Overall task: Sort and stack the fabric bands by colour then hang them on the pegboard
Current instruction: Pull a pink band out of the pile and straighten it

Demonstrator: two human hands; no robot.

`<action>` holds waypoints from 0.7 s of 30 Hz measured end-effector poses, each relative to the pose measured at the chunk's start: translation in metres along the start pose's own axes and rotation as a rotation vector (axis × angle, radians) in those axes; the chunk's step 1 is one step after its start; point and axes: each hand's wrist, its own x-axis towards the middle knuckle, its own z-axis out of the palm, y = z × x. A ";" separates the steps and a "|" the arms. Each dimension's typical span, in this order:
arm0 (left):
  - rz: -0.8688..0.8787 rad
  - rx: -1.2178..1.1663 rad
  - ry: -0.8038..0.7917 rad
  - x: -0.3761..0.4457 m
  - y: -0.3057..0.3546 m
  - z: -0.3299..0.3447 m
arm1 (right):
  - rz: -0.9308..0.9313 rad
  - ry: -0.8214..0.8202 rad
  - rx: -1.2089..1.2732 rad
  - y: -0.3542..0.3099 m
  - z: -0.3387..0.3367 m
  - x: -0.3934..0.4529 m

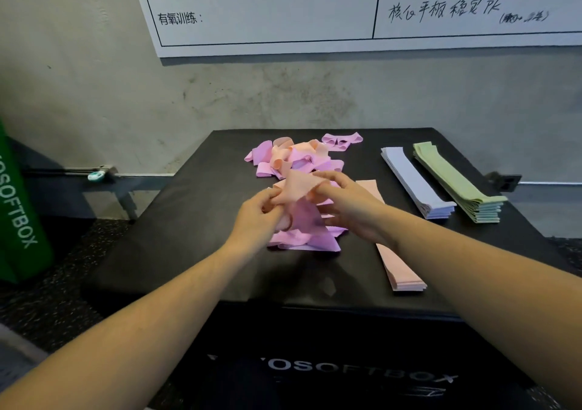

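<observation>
whiteboard (267,12) on wall | green soft box (19,220) left | wall socket (507,181)

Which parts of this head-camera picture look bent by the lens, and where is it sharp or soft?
Head view: the wide lens bows the whiteboard edge and stretches both forearms near the bottom corners. The lilac stack and green stack are fairly sharp, while the peach band held between the left hand and right hand is slightly soft. Light is even and dim.

This looks like a gym or fitness studio. A black padded plyo box (195,208) lettered SOFTBOX serves as the worktop, a green box (19,220) stands at left, and a whiteboard (315,9) carries handwritten training notes above speckled rubber flooring (56,290).
</observation>
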 end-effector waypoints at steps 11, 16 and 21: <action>-0.168 -0.024 0.135 -0.005 0.032 -0.064 | -0.156 0.054 -0.472 0.017 0.015 -0.010; -0.127 -0.054 0.048 -0.026 0.057 -0.061 | -0.178 -0.086 -0.122 -0.005 0.031 -0.038; -0.213 -0.177 0.004 -0.046 0.073 -0.041 | -0.179 -0.093 -0.210 -0.011 0.029 -0.070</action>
